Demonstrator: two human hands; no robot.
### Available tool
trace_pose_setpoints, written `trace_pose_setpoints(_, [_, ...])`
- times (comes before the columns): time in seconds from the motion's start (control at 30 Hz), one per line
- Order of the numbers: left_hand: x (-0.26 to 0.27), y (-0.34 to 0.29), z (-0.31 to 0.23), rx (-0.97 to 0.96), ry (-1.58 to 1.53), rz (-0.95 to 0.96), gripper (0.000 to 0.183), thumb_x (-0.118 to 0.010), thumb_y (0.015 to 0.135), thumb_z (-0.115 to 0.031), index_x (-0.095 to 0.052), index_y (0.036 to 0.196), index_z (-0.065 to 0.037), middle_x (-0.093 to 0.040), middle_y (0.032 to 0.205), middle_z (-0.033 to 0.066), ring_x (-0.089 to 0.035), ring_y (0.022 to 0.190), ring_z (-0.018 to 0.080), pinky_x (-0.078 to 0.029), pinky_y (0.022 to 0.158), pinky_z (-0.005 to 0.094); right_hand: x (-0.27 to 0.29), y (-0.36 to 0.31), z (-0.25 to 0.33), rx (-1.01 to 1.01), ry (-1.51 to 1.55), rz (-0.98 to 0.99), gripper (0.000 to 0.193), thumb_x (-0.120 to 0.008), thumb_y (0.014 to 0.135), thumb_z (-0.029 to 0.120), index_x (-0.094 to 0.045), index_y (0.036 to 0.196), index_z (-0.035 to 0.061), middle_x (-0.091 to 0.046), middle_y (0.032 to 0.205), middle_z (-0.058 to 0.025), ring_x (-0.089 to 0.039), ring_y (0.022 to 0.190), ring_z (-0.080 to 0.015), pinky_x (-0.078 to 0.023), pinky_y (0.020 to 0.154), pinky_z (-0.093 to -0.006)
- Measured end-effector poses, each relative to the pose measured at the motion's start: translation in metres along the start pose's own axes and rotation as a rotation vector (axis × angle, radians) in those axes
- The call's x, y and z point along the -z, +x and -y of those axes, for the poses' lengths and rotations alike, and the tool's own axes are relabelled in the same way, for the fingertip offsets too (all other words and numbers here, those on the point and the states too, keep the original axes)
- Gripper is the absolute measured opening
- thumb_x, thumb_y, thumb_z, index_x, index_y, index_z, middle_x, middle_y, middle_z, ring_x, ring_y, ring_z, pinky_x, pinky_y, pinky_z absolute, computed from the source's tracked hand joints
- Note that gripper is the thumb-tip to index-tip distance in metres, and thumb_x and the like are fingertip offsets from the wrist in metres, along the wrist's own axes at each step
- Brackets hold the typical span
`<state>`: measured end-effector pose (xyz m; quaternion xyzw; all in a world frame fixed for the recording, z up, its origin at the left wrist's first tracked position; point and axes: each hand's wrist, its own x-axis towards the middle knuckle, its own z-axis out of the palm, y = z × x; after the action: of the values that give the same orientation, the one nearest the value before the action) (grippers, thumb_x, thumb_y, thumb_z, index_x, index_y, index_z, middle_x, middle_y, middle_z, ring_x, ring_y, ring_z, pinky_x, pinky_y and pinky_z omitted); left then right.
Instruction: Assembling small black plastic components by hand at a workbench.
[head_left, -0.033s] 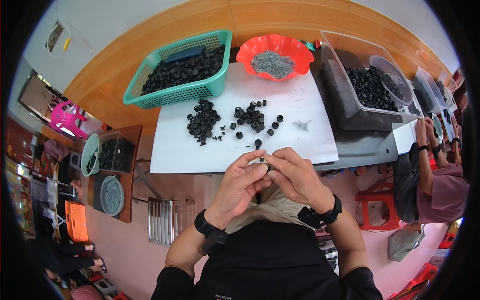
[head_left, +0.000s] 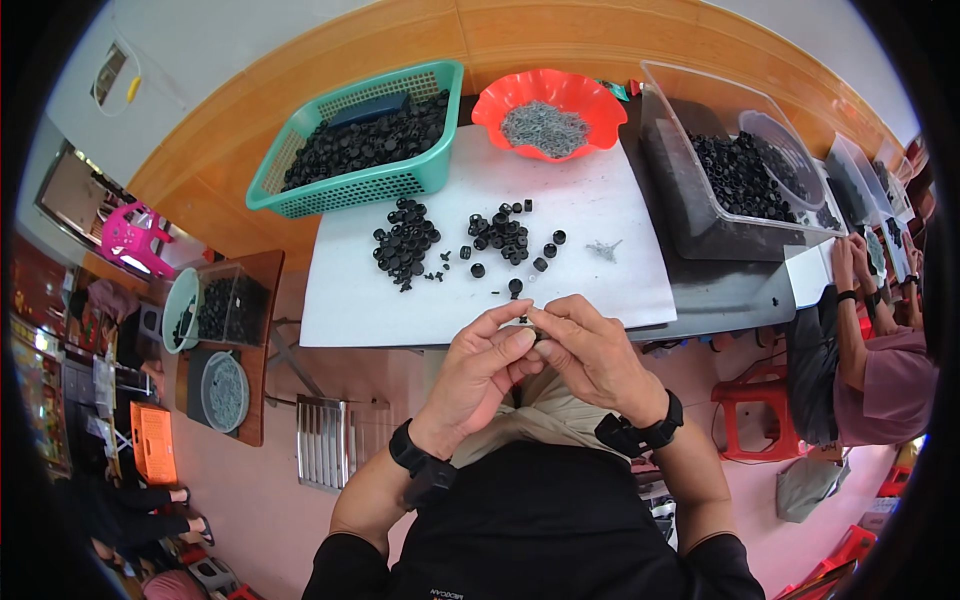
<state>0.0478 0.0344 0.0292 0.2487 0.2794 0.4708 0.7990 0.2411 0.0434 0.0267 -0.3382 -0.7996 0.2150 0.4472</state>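
Note:
Close together at the near edge of the white sheet (head_left: 340,310), my left hand (head_left: 488,357) and my right hand (head_left: 592,352) pinch a small black plastic part (head_left: 541,338) between their fingertips. Fingers cover most of it. Just beyond my fingertips, a round black cap (head_left: 515,287) lies on the sheet. Farther off are a heap of flat-topped black knobs (head_left: 405,243) on the left and a heap of short black cylindrical caps (head_left: 505,236) in the middle. To their right lies a small pile of thin grey pins (head_left: 604,250).
At the back stand a green basket (head_left: 380,185) of black parts and a red scalloped bowl (head_left: 610,110) of grey pins. A clear bin (head_left: 740,235) is on the right. A side table (head_left: 255,400) holds more containers. Another person (head_left: 875,390) works at far right, near a red stool (head_left: 750,415).

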Motion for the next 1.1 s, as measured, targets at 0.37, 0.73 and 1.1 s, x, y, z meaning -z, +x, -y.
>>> trace_pose_setpoints(0.37, [-0.007, -0.002, 0.009, -0.059, 0.123, -0.072, 0.037, -0.061, 0.101, -0.008, -0.059, 0.137, -0.005, -0.071, 0.110, 0.0079, -0.068, 0.097, 0.0143, -0.057, 0.086, 0.0300, -0.001, -0.005, -0.005, 0.007, -0.066, -0.049, 0.045, -0.069, 0.086, 0.003, -0.063, 0.130, 0.0084, -0.063, 0.112, -0.0085, -0.068, 0.069, -0.0265, -0.054, 0.055, -0.0365])
trace_pose_setpoints(0.73, [-0.009, -0.001, 0.009, -0.040, 0.081, -0.047, 0.028, -0.065, 0.100, -0.010, -0.064, 0.126, -0.003, -0.070, 0.105, 0.0047, -0.066, 0.091, 0.0115, -0.056, 0.085, 0.0270, 0.003, -0.005, -0.001, -0.068, -0.025, -0.027, 0.039, -0.067, 0.091, 0.007, -0.065, 0.129, 0.0133, -0.064, 0.111, -0.0090, -0.069, 0.074, -0.0278, -0.056, 0.060, -0.0367])
trace_pose_setpoints(1.1, [-0.009, 0.001, 0.012, -0.035, 0.069, -0.017, 0.027, -0.060, 0.102, -0.013, -0.063, 0.128, -0.005, -0.070, 0.105, 0.0053, -0.068, 0.092, 0.0124, -0.058, 0.084, 0.0288, -0.002, -0.007, -0.003, -0.065, 0.207, -0.199, 0.030, -0.070, 0.090, 0.003, -0.068, 0.120, 0.0059, -0.067, 0.104, -0.0120, -0.068, 0.076, -0.0232, -0.055, 0.065, -0.0317])
